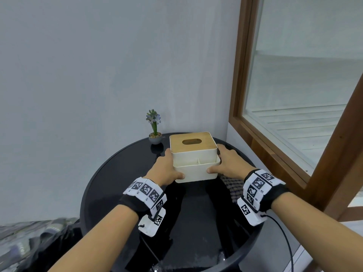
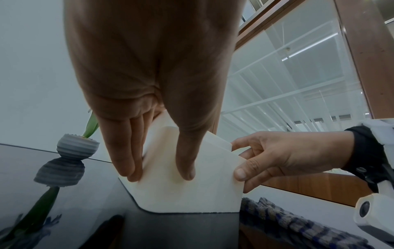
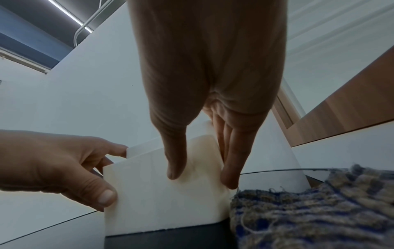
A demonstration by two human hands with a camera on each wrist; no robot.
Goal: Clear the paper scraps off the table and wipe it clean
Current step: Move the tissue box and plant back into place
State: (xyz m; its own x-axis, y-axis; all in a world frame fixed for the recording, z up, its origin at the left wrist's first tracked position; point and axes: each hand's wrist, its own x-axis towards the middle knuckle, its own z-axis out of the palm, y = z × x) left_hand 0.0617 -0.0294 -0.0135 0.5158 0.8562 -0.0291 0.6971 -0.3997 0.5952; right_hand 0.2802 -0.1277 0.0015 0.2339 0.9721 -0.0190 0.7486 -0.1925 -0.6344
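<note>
A cream tissue box (image 1: 194, 165) with a wooden lid stands at the back of the round black table (image 1: 196, 213). My left hand (image 1: 170, 165) grips its left front corner, thumb on the front face and fingers along the side. My right hand (image 1: 225, 163) grips the right front corner the same way. In the left wrist view the left hand (image 2: 158, 168) lies on the box (image 2: 187, 197), whose bottom edge meets the table top. A blue-and-beige checked cloth (image 1: 232, 186) lies just right of the box, under my right wrist. No paper scraps show in any view.
A small potted plant (image 1: 155, 137) stands at the table's back edge, left of the box. A white wall is behind it. A wooden window frame (image 1: 253, 134) runs close along the right. Rumpled grey fabric (image 1: 29, 238) lies low on the left.
</note>
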